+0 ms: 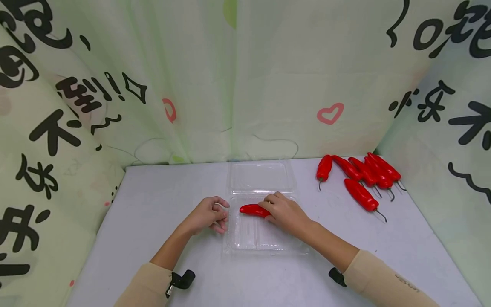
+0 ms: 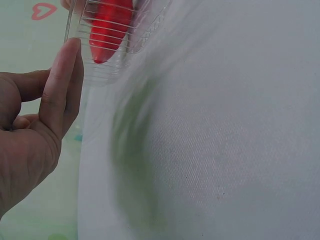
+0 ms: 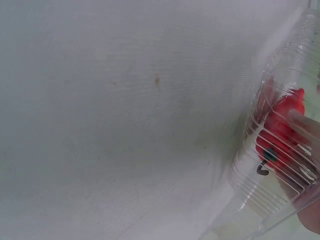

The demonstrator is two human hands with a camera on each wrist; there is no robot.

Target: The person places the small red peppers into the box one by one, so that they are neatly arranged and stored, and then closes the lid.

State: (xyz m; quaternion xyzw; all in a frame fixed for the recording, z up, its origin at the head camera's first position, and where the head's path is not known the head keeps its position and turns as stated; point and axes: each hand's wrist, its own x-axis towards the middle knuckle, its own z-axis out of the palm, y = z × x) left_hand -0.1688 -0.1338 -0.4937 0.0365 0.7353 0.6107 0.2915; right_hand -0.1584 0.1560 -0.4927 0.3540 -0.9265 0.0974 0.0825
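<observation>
A clear plastic clamshell box (image 1: 245,243) lies open on the table, its lid (image 1: 261,177) folded back toward the curtain. Inside its far part, a red chili pepper (image 1: 252,209) lies crosswise, tip to the left. My right hand (image 1: 285,213) grips the pepper's right end from above, covering that part in the head view. Through the ribbed wall, the right wrist view shows the pepper (image 3: 282,130) with its green cap and dark curved stem. At the box's left side is my left hand (image 1: 209,215), fingers loosely bent, fingertips (image 2: 72,47) right at the wall.
Several red chili peppers (image 1: 360,194) lie at the back right of the white table (image 1: 153,192), stems toward the front. A printed curtain (image 1: 268,85) rises behind the table and along both sides.
</observation>
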